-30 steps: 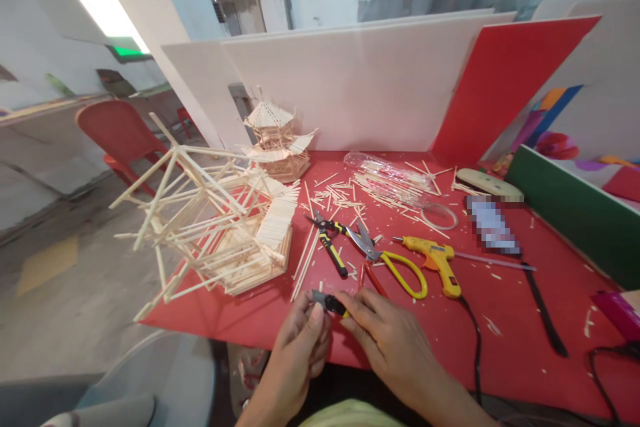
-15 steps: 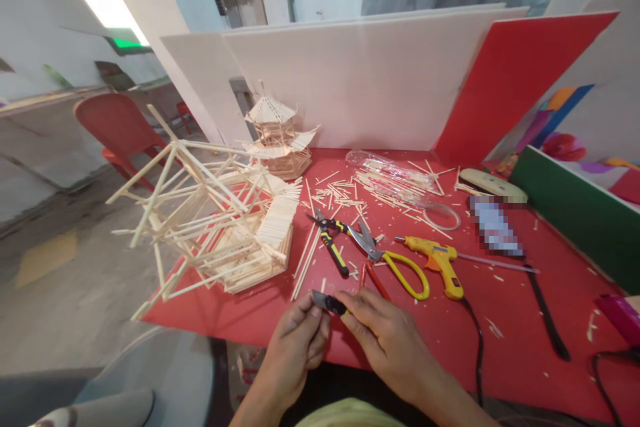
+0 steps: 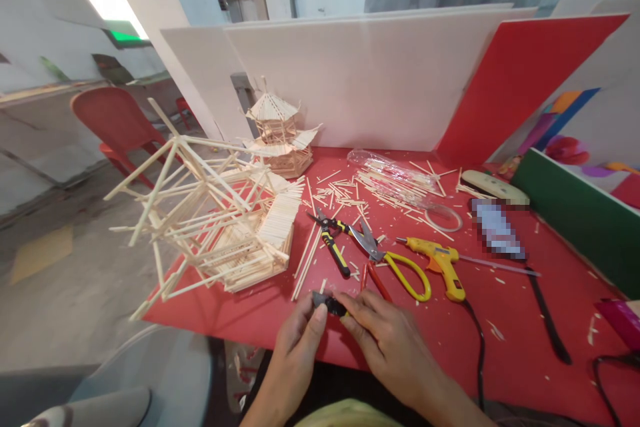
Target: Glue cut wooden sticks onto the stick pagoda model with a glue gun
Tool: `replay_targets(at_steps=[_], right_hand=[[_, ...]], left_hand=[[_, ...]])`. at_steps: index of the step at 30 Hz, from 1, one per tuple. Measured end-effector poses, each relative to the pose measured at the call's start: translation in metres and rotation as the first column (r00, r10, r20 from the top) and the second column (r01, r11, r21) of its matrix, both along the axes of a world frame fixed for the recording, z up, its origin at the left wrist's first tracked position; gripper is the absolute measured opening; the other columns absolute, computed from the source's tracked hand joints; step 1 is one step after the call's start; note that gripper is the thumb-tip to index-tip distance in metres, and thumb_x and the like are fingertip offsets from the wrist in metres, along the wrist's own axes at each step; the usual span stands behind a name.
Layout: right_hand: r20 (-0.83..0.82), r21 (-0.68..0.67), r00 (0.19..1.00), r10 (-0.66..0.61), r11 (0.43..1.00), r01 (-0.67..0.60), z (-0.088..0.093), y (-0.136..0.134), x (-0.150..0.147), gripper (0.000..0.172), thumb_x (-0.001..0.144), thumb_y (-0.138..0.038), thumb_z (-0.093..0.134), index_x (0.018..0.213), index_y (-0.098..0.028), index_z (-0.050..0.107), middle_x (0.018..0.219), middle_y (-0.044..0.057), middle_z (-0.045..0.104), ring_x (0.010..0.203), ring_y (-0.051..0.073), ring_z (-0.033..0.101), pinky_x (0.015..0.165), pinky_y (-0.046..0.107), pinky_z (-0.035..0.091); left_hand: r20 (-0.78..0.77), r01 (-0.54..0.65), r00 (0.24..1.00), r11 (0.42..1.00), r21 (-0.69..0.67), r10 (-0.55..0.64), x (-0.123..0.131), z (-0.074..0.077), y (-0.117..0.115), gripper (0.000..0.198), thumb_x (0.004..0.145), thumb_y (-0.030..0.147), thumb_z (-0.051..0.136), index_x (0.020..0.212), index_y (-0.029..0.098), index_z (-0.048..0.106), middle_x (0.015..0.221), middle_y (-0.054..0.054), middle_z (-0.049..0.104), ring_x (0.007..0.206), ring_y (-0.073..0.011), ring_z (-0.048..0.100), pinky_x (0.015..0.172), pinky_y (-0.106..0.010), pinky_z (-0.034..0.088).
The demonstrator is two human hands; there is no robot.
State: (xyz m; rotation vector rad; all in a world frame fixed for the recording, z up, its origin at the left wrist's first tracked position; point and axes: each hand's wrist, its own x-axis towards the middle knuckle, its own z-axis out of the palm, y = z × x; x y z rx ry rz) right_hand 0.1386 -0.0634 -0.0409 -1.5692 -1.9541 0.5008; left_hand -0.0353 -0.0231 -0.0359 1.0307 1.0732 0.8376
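Near the table's front edge, a small black cutter [image 3: 334,305] with a flat grey tip lies between my two hands. My right hand [image 3: 383,333] is closed around its back end, where a bit of yellow shows. The fingers and thumb of my left hand [image 3: 303,333] pinch the grey tip. Much of the cutter is covered by my fingers. Just beyond it are red-handled pliers [image 3: 377,281], partly hidden by my right hand. Scissors [image 3: 407,277] with yellow handles and black-and-yellow snips [image 3: 335,250] rest farther back.
A large open stick frame [image 3: 200,213] stands at left, with a small stick pagoda [image 3: 275,127] behind. Loose sticks [image 3: 343,193] and a plastic bag of sticks [image 3: 390,177] lie mid-table. A yellow glue gun [image 3: 443,263] trails a cord at right. White boards [image 3: 350,80] stand behind.
My left thumb has moved up and straightened over the cutter's grey tip, and that hand has turned slightly. My right hand keeps nearly the same hold. The view has shifted a little.
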Motion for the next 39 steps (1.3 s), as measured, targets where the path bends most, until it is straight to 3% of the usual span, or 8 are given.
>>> replay_targets(at_steps=[4,9,14,28,35,39], right_hand=[[-0.031,0.042,1.000,0.004,0.999,-0.002,-0.002,0.000,-0.003,0.038,0.103,-0.034,0.040,0.138,-0.027,0.053,0.098,0.007,0.065,0.084,0.018,0.066,0.075,0.032,0.054],[-0.057,0.082,0.998,0.010,0.997,-0.005,-0.003,-0.001,-0.005,0.036,0.102,-0.032,0.041,0.135,-0.024,0.055,0.093,0.006,0.064,0.080,0.017,0.065,0.072,0.030,0.054],[0.027,0.144,1.000,-0.013,0.990,0.009,-0.002,-0.003,-0.006,0.036,0.102,-0.032,0.042,0.134,-0.024,0.056,0.089,0.006,0.064,0.076,0.018,0.064,0.066,0.029,0.052],[0.213,0.329,0.972,-0.101,0.944,0.026,0.000,-0.004,-0.010,0.033,0.100,-0.033,0.047,0.128,-0.023,0.060,0.084,0.007,0.064,0.068,0.018,0.062,0.059,0.028,0.044],[0.197,0.315,0.976,-0.097,0.949,0.030,-0.001,-0.003,-0.013,0.034,0.099,-0.032,0.048,0.129,-0.023,0.061,0.083,0.006,0.064,0.069,0.017,0.062,0.061,0.026,0.045],[0.056,0.151,0.998,-0.021,0.988,0.012,-0.002,-0.001,-0.013,0.036,0.101,-0.029,0.043,0.132,-0.022,0.058,0.084,0.005,0.063,0.070,0.016,0.062,0.061,0.025,0.047]], left_hand=[[-0.089,-0.010,0.996,0.993,0.116,0.021,0.002,-0.006,0.000,0.033,0.084,0.050,0.064,0.084,0.018,0.068,0.069,-0.002,0.058,0.063,-0.0146,0.049,0.057,-0.024,0.043],[-0.204,0.013,0.978,0.979,0.205,0.030,0.002,-0.009,-0.002,0.038,0.088,0.054,0.057,0.077,0.018,0.063,0.069,-0.001,0.059,0.064,-0.0152,0.052,0.059,-0.024,0.044],[-0.309,0.055,0.950,0.948,0.313,0.046,0.004,-0.008,-0.002,0.036,0.091,0.051,0.051,0.076,0.020,0.060,0.067,0.000,0.058,0.062,-0.0155,0.051,0.058,-0.025,0.043],[-0.244,-0.040,0.963,0.960,0.278,0.111,0.006,-0.019,-0.007,0.035,0.092,0.048,0.051,0.075,0.019,0.059,0.066,0.001,0.058,0.062,-0.0148,0.050,0.059,-0.024,0.040],[-0.220,-0.092,0.965,0.971,0.221,0.142,0.004,-0.027,-0.011,0.035,0.092,0.050,0.052,0.077,0.020,0.060,0.065,0.002,0.054,0.059,-0.0144,0.046,0.056,-0.024,0.038],[-0.249,-0.068,0.959,0.962,0.263,0.136,0.005,-0.021,-0.009,0.033,0.092,0.048,0.051,0.079,0.020,0.062,0.070,0.000,0.059,0.064,-0.0165,0.051,0.062,-0.025,0.042]])
